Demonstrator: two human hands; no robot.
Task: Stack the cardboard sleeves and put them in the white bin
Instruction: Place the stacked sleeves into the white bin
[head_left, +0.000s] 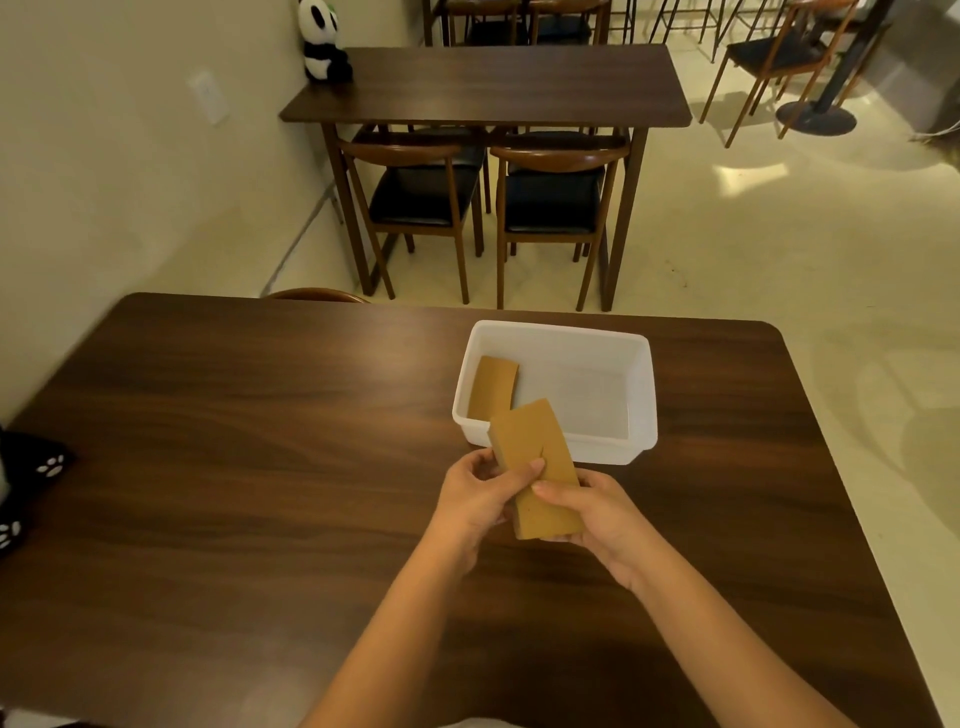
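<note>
Both hands hold a stack of brown cardboard sleeves (532, 447) just above the dark wooden table (249, 467), right in front of the white bin (641, 395). My left hand (480, 493) pinches the stack's left edge, thumb on top. My right hand (587, 512) grips its lower right part. The stack's far end overlaps the bin's near rim. Another brown sleeve (492, 387) lies flat inside the bin at its left side.
A black plush item with white paw prints (26, 478) sits at the table's left edge. Beyond the table stand two chairs (483, 192), a second table (488, 85) and a panda toy (323, 41).
</note>
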